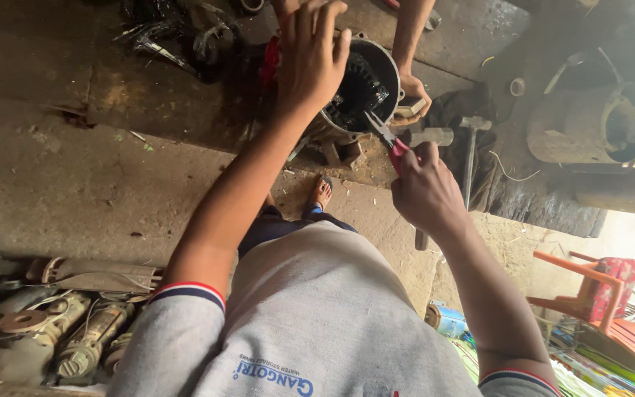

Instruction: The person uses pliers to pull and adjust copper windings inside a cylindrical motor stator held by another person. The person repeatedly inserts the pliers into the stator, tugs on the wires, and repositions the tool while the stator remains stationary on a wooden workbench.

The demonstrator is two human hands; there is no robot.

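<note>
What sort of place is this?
Probably a small motor repair workshop: an opened motor housing sits on a grimy workbench, the right hand works pliers into it, and old motor parts lie piled below.

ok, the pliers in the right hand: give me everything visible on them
The pliers are slim and long-nosed, with dull grey metal jaws and red handles. The right hand grips the handles; the tips point up-left into the open end of the round motor housing, at the dark windings. Whether the tips pinch anything cannot be told.
</note>
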